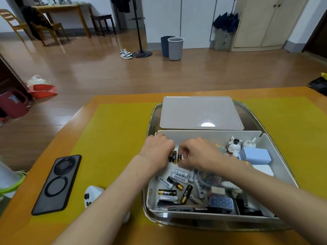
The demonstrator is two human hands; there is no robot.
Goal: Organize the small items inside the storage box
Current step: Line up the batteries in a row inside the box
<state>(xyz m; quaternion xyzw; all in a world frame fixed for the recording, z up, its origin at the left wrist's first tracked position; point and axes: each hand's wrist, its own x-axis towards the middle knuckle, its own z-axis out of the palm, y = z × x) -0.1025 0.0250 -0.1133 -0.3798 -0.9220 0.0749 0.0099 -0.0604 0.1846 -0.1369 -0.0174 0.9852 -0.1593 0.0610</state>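
A white storage box stands open on a metal tray. Both hands are in its far left corner. My left hand curls over a small group of upright black-and-gold batteries. My right hand pinches one of those batteries with thumb and fingers. Loose black and white batteries lie scattered on the box floor nearer me. A blue patterned card pack, a light blue box, two rabbit figurines and a pen also lie inside.
The box's translucent lid lies on the tray behind the box. A black phone and a white controller rest on the yellow mat to the left. A green-rimmed container sits at the table's left edge.
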